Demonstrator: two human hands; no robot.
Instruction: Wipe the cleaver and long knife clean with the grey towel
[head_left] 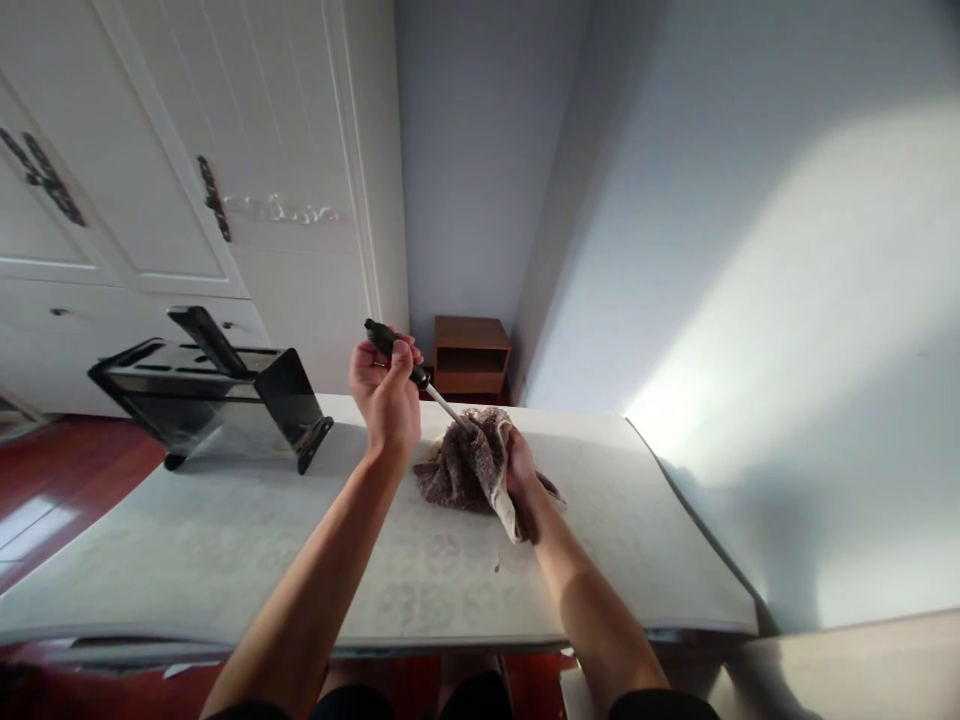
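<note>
Slim, black-handled metal rod (448, 403) slants down-right from your left hand (387, 395).
That hand grips its handle (380, 337); your right hand (520, 462) clutches the fuzzy brown cloth (459, 475) hiding its tip.

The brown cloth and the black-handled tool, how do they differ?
The cloth is bunched and folded, while the tool is straight and slim. The cloth is brown; the tool has a black handle and pale shaft. The right hand holds the cloth, the left hand the tool. Both are held, touching each other.
</note>
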